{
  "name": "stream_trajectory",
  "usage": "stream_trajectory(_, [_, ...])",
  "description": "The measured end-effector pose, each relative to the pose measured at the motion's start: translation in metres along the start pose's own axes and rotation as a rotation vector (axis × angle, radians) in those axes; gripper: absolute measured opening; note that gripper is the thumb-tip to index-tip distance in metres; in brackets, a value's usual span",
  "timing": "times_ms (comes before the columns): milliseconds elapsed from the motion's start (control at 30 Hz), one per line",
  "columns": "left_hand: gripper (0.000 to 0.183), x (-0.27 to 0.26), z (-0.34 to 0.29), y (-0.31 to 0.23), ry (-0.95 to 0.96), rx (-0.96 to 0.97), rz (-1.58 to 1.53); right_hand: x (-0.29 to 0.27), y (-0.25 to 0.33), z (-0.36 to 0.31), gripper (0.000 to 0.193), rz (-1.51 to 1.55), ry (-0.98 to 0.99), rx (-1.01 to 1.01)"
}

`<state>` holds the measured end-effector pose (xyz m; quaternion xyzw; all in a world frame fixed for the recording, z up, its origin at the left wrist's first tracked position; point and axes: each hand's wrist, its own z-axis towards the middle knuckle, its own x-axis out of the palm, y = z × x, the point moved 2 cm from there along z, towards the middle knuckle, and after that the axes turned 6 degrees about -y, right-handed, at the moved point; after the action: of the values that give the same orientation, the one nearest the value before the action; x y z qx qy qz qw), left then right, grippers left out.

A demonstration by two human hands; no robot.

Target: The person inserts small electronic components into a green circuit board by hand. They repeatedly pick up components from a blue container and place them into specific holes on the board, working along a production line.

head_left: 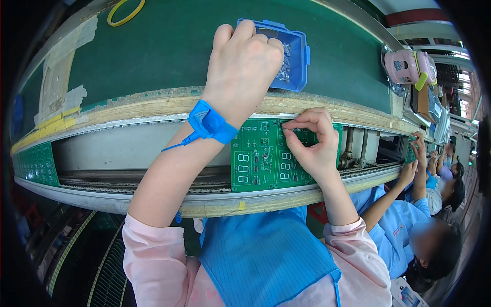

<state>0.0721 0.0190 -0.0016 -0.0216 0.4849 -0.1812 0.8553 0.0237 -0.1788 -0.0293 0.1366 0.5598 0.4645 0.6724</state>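
My left hand (244, 64), a blue wrist strap (208, 124) on its wrist, is over the left side of a small blue bin (302, 77). Its fingers are curled, and their tips are hidden behind the hand. Small clear parts (284, 64) lie in the bin. Over the upper right of a green circuit board (248, 187), my right hand (317, 146) has thumb and index finger brought together in a pinch. What they hold, if anything, is too small to make out. White digit outlines are printed on the board, which spans the two rails of the line.
Another green board (38, 163) sits on the rails at the far left. Beyond the wooden ledge (153, 108) is a green work surface with a yellow ring (125, 13). A pink container (404, 66) stands at the right. A co-worker (388, 215) works beside me on the right.
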Motion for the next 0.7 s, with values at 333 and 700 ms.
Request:
stream_trajectory(333, [0.014, -0.028, -0.015, -0.007, -0.143, 0.018, -0.264, 0.001, -0.001, 0.0, 0.027, 0.002, -0.006, 0.019])
stream_trajectory(700, [0.014, -0.052, -0.052, -0.021, -0.04, -0.218, -0.665, -0.001, 0.004, 0.0, 0.026, 0.018, -0.01, 0.051])
